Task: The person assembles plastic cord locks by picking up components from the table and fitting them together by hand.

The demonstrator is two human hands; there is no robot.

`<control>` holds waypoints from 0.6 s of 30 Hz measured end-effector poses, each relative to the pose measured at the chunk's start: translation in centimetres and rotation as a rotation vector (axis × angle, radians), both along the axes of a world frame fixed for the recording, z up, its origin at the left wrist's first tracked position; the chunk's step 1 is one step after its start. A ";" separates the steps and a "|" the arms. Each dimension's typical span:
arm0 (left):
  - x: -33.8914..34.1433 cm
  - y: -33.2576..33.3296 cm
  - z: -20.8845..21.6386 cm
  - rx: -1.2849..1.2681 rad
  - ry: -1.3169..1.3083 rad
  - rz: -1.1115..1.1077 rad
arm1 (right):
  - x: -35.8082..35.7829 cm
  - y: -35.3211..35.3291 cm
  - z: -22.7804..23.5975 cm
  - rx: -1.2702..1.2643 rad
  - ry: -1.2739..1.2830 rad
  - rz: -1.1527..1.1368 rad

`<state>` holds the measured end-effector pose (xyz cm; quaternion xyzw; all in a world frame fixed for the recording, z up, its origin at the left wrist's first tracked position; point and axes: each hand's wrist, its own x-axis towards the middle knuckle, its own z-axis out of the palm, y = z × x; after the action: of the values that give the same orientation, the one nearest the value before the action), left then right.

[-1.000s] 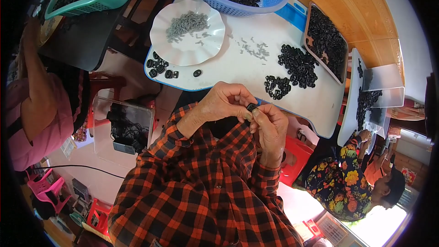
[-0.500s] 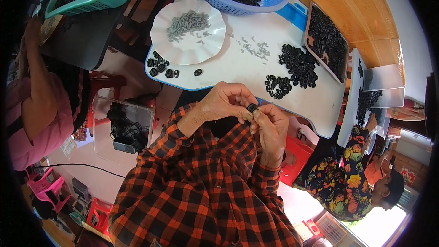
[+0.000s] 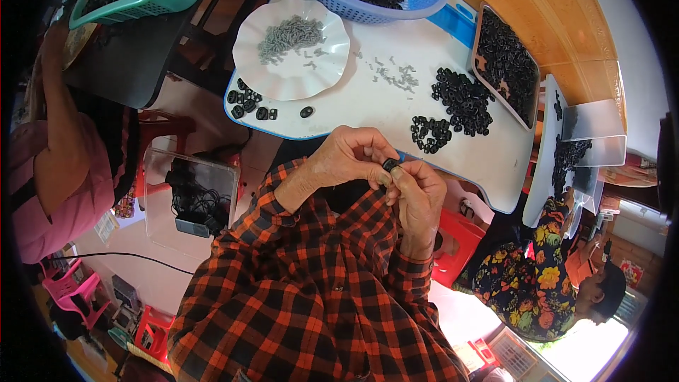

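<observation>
Step in hand, by look: two-handed fingertip work on one small, rounded, black plastic-looking piece [image 3: 390, 164], held up by the near edge of the blue-edged white desk [image 3: 368, 106]. Bare left hand [image 3: 350, 159], bare right hand [image 3: 419, 194]: each grip closed, thumb and fingers pinching it. Next move seems to call for steady, fine pressure. Versus half a second ago: both hands almost unmoved; co-worker's floral sleeve [image 3: 549, 247] slightly shifted.

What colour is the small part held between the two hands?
The small part is black; the head view, the only one, shows it.
</observation>
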<state>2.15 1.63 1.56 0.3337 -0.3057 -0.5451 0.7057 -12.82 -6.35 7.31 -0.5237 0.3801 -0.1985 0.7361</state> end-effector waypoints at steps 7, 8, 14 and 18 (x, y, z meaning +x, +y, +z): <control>0.1 0.2 -0.3 -0.007 -0.038 -0.026 | -0.3 -0.5 -0.2 0.023 -0.033 0.043; 0.1 0.2 -0.2 -0.007 -0.038 -0.026 | -0.4 -0.6 -0.3 0.040 -0.054 0.063; 0.1 0.2 -0.1 -0.005 0.003 -0.030 | -0.6 -1.2 -0.8 0.091 -0.105 0.122; 0.0 0.2 -0.2 -0.011 0.000 -0.022 | -0.6 -1.5 -1.2 0.127 -0.110 0.146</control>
<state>2.18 1.82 1.37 0.3267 -0.3124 -0.5512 0.7014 -13.46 -7.81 6.11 -0.4904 0.3119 -0.1484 0.8001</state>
